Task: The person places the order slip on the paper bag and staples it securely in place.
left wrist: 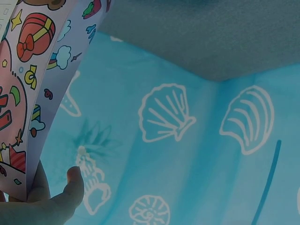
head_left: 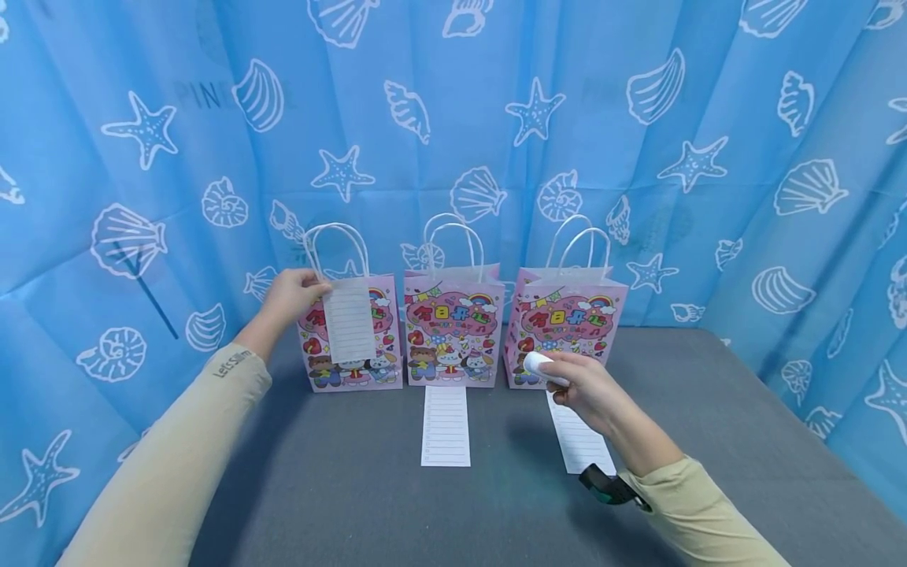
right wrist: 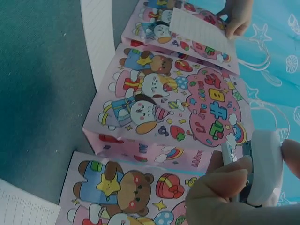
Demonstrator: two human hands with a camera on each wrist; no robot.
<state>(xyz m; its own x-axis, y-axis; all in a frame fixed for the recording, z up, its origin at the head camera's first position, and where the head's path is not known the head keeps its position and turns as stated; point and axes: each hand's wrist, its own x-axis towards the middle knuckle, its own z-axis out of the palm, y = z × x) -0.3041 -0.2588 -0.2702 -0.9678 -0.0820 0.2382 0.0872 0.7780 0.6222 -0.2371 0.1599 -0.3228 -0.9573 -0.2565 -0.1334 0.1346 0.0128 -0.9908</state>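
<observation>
Three pink gift bags (head_left: pixel 451 346) stand on the counter (head_left: pixel 340 488); the left hand (head_left: pixel 292 295) pinches a lined slip (head_left: pixel 350 321) against the leftmost bag (head_left: pixel 386 346), presumably steadying it, while the right hand (head_left: pixel 588 386) grips a white stapler (right wrist: pixel 267 168).

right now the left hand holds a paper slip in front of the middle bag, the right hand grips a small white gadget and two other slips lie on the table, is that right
Wrong bag: the head view shows the left hand holding the paper slip in front of the left bag, not the middle bag. The rest is right.
</observation>
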